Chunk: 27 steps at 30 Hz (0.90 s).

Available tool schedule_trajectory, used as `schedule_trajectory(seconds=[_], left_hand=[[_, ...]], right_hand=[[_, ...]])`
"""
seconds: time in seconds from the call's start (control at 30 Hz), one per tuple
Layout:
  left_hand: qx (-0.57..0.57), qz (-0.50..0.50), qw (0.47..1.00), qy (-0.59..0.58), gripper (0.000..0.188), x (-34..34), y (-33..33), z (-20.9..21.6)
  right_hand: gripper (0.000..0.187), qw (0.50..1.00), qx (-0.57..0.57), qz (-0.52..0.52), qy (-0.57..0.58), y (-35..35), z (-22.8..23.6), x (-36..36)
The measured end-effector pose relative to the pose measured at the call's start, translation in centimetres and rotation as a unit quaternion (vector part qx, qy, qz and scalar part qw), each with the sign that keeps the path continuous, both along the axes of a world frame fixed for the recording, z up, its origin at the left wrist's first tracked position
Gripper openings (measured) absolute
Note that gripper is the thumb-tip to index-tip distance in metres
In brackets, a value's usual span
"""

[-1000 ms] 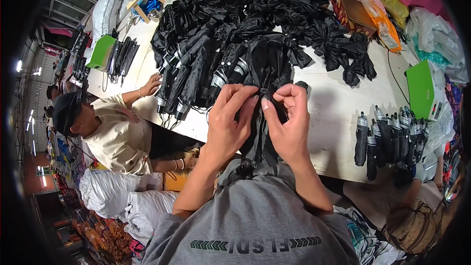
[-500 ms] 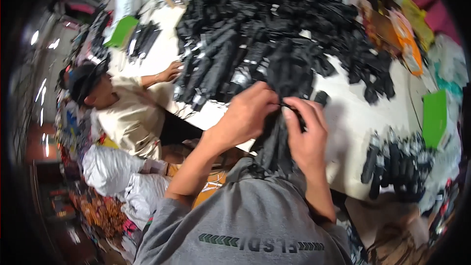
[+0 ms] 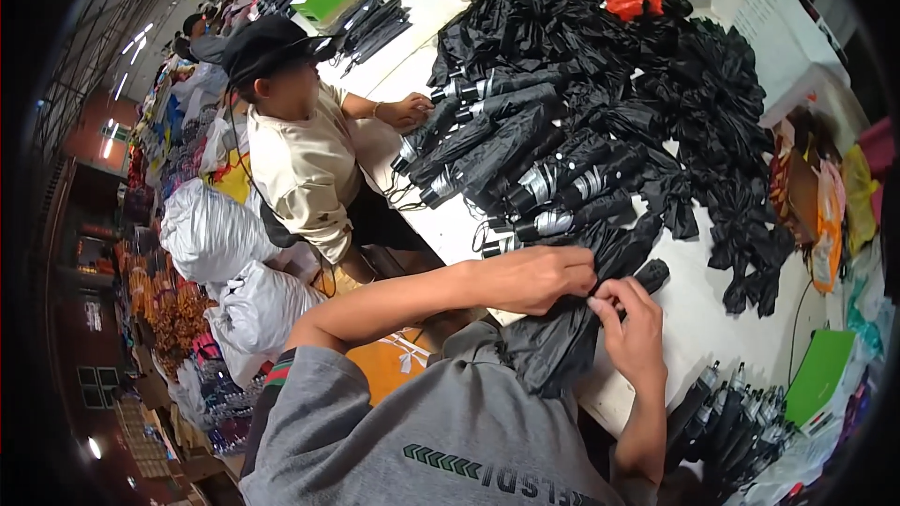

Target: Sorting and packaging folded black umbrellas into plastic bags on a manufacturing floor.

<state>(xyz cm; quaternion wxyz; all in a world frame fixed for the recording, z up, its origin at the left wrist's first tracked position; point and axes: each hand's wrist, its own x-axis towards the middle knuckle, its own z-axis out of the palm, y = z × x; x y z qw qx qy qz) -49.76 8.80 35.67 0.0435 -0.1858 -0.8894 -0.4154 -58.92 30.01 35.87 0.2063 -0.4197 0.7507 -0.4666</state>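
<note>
Two white sacks (image 3: pixel 216 230) sit at the left, off the table (image 3: pixel 450 234); next comes a co-worker (image 3: pixel 300 159) in a cream shirt, one hand (image 3: pixel 408 111) near a row of folded black umbrellas (image 3: pixel 497 145) that reaches the near edge. The person's left hand (image 3: pixel 544 279) curls over a black umbrella (image 3: pixel 553 347), its fingertips hidden, so I cannot tell what they pinch. That umbrella lies under the left hand and beside the right, its cloth hanging over the near edge toward the grey shirt (image 3: pixel 441 394). The right hand (image 3: pixel 633 323) has thumb and forefinger brought together at the cloth. Farther right, another bunch of umbrellas (image 3: pixel 722 422) lies beside a green box (image 3: pixel 820 375).
</note>
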Motion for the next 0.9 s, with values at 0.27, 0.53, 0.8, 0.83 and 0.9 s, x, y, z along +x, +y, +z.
schedule_trajectory(seconds=[0.27,0.53,0.8,0.83,0.9], left_hand=[[0.092,0.041,0.995,-0.006,0.013,0.2,-0.1,-3.4],[0.300,0.198,0.926,-0.115,0.001,-0.7,1.0,-4.6],[0.276,0.130,0.947,-0.104,0.002,-2.4,1.3,-2.7],[0.268,0.112,0.952,-0.097,0.002,-2.7,1.2,-2.0],[0.261,0.095,0.957,-0.088,0.002,-3.1,1.0,-1.8]], right_hand=[[0.010,0.993,-0.030,-0.038,-0.111,0.7,-5.2,0.4],[0.010,0.821,-0.215,-0.283,-0.446,-1.5,-7.0,3.0],[0.010,0.870,-0.234,-0.257,-0.351,-0.2,-8.2,1.7],[0.009,0.897,-0.215,-0.252,-0.293,0.1,-8.1,1.1],[0.009,0.921,-0.195,-0.245,-0.232,0.0,-7.7,0.6]])
